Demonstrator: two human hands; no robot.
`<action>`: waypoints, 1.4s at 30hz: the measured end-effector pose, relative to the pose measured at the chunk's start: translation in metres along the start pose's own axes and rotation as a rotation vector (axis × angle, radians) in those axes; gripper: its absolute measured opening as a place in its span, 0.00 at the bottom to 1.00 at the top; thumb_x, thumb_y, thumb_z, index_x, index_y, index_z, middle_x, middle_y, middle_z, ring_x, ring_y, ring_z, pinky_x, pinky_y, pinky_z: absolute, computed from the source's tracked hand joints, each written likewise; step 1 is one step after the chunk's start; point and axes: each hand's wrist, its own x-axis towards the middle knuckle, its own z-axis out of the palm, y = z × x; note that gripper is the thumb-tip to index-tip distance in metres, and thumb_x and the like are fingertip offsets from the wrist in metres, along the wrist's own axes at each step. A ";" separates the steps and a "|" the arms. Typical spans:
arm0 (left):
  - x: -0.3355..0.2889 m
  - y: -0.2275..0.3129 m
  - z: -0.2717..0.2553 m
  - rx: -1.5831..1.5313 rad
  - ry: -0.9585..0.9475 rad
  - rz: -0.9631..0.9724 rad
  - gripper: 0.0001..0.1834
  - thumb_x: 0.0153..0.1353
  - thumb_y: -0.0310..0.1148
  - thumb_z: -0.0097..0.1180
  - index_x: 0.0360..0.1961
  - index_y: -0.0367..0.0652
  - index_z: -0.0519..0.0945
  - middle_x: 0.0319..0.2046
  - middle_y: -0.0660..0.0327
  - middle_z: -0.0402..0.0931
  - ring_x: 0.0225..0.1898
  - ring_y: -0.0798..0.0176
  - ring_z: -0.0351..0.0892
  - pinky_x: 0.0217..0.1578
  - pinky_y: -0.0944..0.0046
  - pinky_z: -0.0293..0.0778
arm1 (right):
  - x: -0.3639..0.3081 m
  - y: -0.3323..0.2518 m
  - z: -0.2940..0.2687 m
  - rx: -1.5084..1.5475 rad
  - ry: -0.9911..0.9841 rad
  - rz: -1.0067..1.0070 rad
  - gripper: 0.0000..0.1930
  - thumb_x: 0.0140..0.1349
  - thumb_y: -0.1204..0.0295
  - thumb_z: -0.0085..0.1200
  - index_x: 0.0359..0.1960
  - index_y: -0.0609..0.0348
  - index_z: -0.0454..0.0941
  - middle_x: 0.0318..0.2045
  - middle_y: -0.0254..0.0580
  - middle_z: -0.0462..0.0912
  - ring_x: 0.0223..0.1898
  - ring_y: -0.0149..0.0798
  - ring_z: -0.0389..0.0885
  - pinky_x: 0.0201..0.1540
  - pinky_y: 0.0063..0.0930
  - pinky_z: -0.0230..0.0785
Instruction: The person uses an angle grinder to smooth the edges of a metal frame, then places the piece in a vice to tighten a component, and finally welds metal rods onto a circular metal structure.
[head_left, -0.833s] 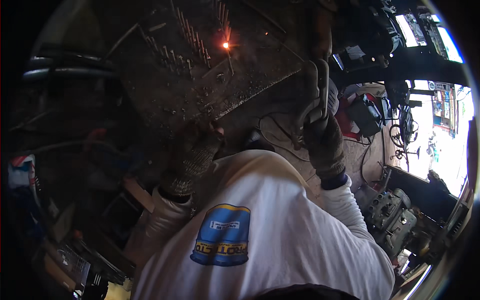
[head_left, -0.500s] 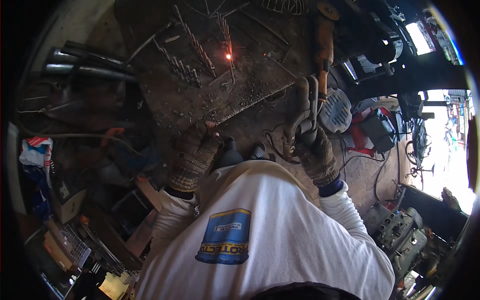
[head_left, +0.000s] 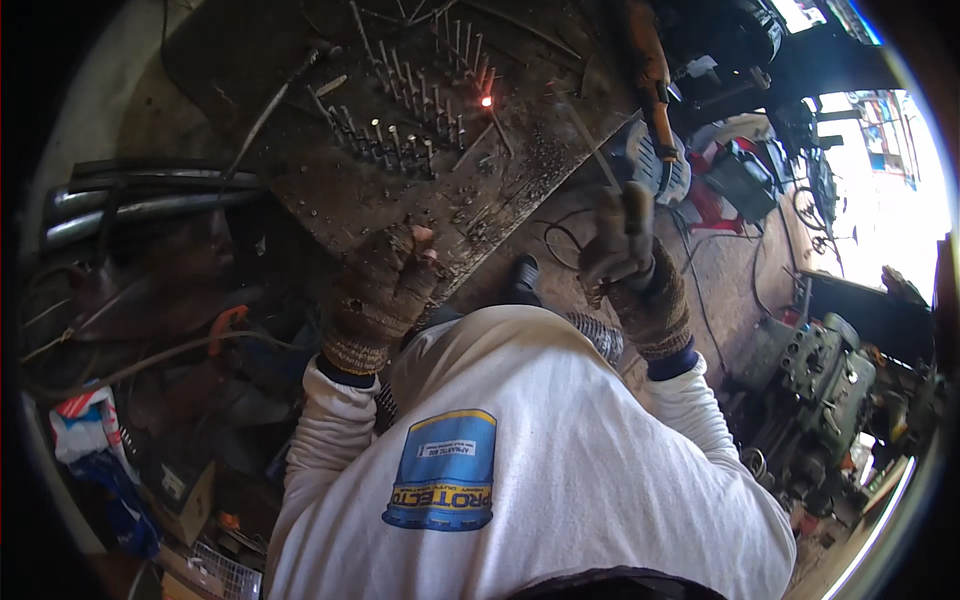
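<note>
My right hand [head_left: 655, 305], in a worn knit glove, is closed round a dark welding electrode holder [head_left: 618, 235]. A thin electrode [head_left: 588, 132] sticks out of it over the edge of the dark metal table [head_left: 290, 185]. My left hand [head_left: 380, 295], gloved with bare fingertips showing, is curled at the near table edge. What it grips, if anything, is hidden. Rows of short metal rods [head_left: 410, 90] stand upright on the tabletop. At the base of one in the right row, a spot [head_left: 487, 101] glows red. Loose rods lie around them.
An orange angle grinder [head_left: 652, 75] lies along the table's right side, above a pale slotted cover [head_left: 655, 165]. Cables [head_left: 705, 300] trail over the floor at right. Metal pipes [head_left: 120, 215] lie at left. A grey machine [head_left: 815, 370] stands at lower right.
My right hand has tilted and drawn the electrode holder slightly back from the table. The glowing spot is dimmer. My view has shifted, and the left hand stays curled near the table edge.
</note>
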 end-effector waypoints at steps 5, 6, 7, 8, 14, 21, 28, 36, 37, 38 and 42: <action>-0.009 -0.023 -0.004 0.259 -0.013 0.525 0.20 0.61 0.32 0.60 0.55 0.50 0.76 0.48 0.57 0.78 0.44 0.52 0.80 0.38 0.53 0.79 | 0.002 -0.023 0.053 -0.046 0.167 -0.002 0.40 0.62 0.78 0.55 0.73 0.59 0.47 0.61 0.34 0.70 0.49 0.29 0.72 0.54 0.27 0.67; -0.015 -0.027 0.000 0.237 -0.017 0.533 0.20 0.61 0.32 0.60 0.55 0.50 0.76 0.48 0.57 0.78 0.44 0.52 0.80 0.38 0.53 0.79 | 0.002 -0.022 0.059 0.121 0.144 -0.028 0.41 0.61 0.78 0.55 0.74 0.58 0.46 0.61 0.34 0.70 0.48 0.28 0.72 0.55 0.27 0.67; -0.018 -0.030 0.004 0.343 0.023 0.548 0.23 0.64 0.35 0.56 0.61 0.49 0.70 0.52 0.56 0.76 0.41 0.49 0.80 0.36 0.50 0.78 | 0.002 -0.023 0.065 0.202 0.138 -0.046 0.42 0.61 0.79 0.55 0.74 0.58 0.45 0.61 0.34 0.69 0.48 0.28 0.72 0.55 0.27 0.66; -0.021 -0.032 0.007 0.451 0.064 0.558 0.27 0.67 0.39 0.51 0.66 0.47 0.64 0.55 0.55 0.74 0.38 0.47 0.79 0.34 0.48 0.78 | 0.001 -0.024 0.071 0.281 0.133 -0.062 0.43 0.61 0.79 0.56 0.74 0.58 0.44 0.62 0.35 0.69 0.47 0.28 0.72 0.56 0.27 0.66; -0.025 -0.037 0.006 0.446 -0.017 0.509 0.29 0.67 0.42 0.51 0.68 0.48 0.63 0.54 0.52 0.75 0.37 0.49 0.79 0.30 0.49 0.77 | -0.012 -0.012 0.082 -0.292 0.299 -0.013 0.33 0.59 0.58 0.64 0.59 0.64 0.66 0.46 0.40 0.79 0.46 0.34 0.78 0.50 0.30 0.72; -0.027 -0.030 -0.020 0.635 0.189 0.711 0.19 0.66 0.44 0.53 0.54 0.46 0.75 0.45 0.62 0.78 0.36 0.58 0.81 0.28 0.55 0.78 | -0.022 0.009 0.069 -0.193 0.349 -0.103 0.27 0.61 0.63 0.62 0.58 0.63 0.67 0.46 0.39 0.79 0.45 0.33 0.78 0.47 0.28 0.73; -0.040 0.000 -0.055 0.184 -0.720 0.082 0.13 0.65 0.41 0.50 0.44 0.46 0.78 0.37 0.58 0.79 0.35 0.57 0.81 0.32 0.59 0.77 | -0.029 0.004 0.057 0.100 0.209 -0.073 0.22 0.61 0.66 0.60 0.54 0.62 0.70 0.41 0.36 0.80 0.42 0.31 0.78 0.46 0.27 0.73; -0.062 0.026 -0.007 0.076 -0.769 0.051 0.13 0.63 0.43 0.53 0.39 0.46 0.79 0.36 0.56 0.81 0.39 0.49 0.81 0.39 0.53 0.77 | -0.041 0.019 0.040 0.034 0.175 -0.119 0.24 0.60 0.67 0.61 0.55 0.63 0.70 0.40 0.35 0.80 0.40 0.29 0.78 0.45 0.25 0.72; -0.063 0.026 -0.001 -0.042 -0.793 -0.009 0.14 0.63 0.43 0.52 0.41 0.45 0.79 0.38 0.55 0.81 0.41 0.49 0.81 0.41 0.53 0.77 | -0.041 0.020 0.038 0.038 0.158 -0.111 0.25 0.60 0.67 0.62 0.56 0.63 0.69 0.40 0.35 0.80 0.40 0.29 0.78 0.45 0.26 0.72; -0.064 0.027 0.004 -0.161 -0.815 -0.068 0.14 0.63 0.43 0.51 0.42 0.45 0.78 0.40 0.54 0.81 0.43 0.48 0.80 0.43 0.53 0.76 | -0.042 0.019 0.036 0.041 0.152 -0.120 0.25 0.60 0.67 0.62 0.56 0.63 0.69 0.40 0.35 0.80 0.40 0.29 0.78 0.45 0.26 0.72; -0.053 0.054 0.022 0.071 -0.863 -0.073 0.15 0.63 0.43 0.50 0.43 0.45 0.79 0.41 0.52 0.81 0.44 0.48 0.80 0.46 0.52 0.75 | -0.051 0.038 0.025 -0.050 0.152 -0.147 0.26 0.60 0.67 0.61 0.58 0.62 0.68 0.41 0.34 0.80 0.39 0.28 0.77 0.44 0.25 0.72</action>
